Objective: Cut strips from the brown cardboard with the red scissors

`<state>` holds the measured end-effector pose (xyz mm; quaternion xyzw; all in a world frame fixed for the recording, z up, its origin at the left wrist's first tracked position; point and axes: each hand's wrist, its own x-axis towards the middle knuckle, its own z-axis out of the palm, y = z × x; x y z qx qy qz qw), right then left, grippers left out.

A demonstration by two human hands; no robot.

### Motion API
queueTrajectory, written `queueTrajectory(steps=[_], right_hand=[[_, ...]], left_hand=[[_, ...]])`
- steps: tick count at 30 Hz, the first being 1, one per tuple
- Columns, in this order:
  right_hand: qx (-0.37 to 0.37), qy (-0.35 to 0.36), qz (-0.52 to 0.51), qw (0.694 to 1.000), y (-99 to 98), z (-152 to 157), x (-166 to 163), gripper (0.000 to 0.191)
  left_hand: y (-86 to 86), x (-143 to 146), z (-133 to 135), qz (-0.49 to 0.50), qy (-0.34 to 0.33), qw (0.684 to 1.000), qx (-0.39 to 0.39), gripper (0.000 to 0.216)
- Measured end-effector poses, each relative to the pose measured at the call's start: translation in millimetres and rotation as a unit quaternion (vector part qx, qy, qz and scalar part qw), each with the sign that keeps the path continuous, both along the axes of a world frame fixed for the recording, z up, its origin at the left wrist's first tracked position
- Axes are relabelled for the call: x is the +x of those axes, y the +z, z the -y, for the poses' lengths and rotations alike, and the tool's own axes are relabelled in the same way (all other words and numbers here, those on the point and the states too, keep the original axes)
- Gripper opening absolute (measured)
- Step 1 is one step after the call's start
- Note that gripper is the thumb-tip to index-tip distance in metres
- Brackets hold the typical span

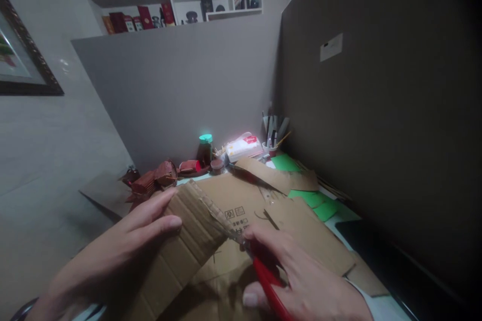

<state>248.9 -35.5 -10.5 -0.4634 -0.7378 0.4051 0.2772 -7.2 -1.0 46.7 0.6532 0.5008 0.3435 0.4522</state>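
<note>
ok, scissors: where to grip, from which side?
Probably the red handles, from the near right: the blades of the scissors point away and left, to the edge of the cardboard in the left hand, leaving the handle end off it. The right hand grips there.

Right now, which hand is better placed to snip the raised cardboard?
Probably the right hand: it grips the red-handled scissors, blades at the raised cardboard's edge. The left hand holds that piece.
</note>
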Motion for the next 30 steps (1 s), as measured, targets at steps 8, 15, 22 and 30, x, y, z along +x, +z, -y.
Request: queueTrajectory(steps=[8,15,22,30], right_hand=[[-0.038,-0.015,0.020,0.999,15.4,5.2,-1.8,0.032],[-0.010,-0.014,0.021,1.000,8.7,4.2,0.1,0.033],[0.031,-0.025,0.057,0.998,-13.7,1.5,1.9,0.038],[0.073,-0.030,0.066,0.995,-22.0,0.2,-3.1,0.030]], left_hand=[[-7.6,11.5,2.7,0.062,0.021,0.998,0.013,0.067],[-15.2,21.6,0.8,0.082,-0.001,0.997,-0.011,0.069],[-16.4,25.2,-4.5,0.078,-0.020,0.996,-0.023,0.069],[-18.7,18.6,-11.2,0.068,-0.041,0.996,-0.040,0.069]])
